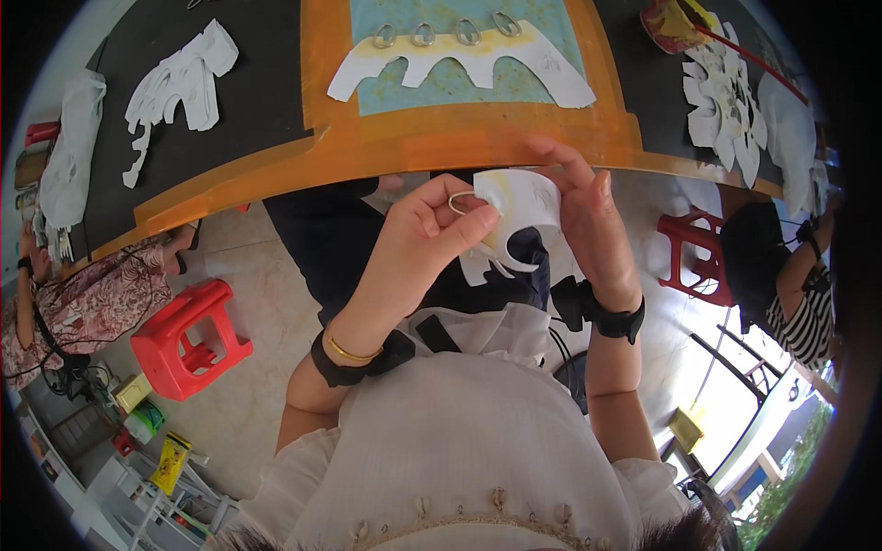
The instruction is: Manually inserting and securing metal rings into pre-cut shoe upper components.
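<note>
Fingers of your left hand (432,225) were pinched shut on a small metal ring (459,202), pressing it to the white cut-out piece (519,207) that your right hand (588,225) nipped by its upper edge, both held up in front of you, just short of the table. That piece looked thin, light and floppy, likely easy to crease or tear at its scalloped tips, so the broad middle seemed the safest hold. Beyond your grip lay the orange-bordered table (459,138) with another white cut-out (459,64) carrying four rings (441,32). Down to your left stood a red stool (188,340) on pale floor tiles.
</note>
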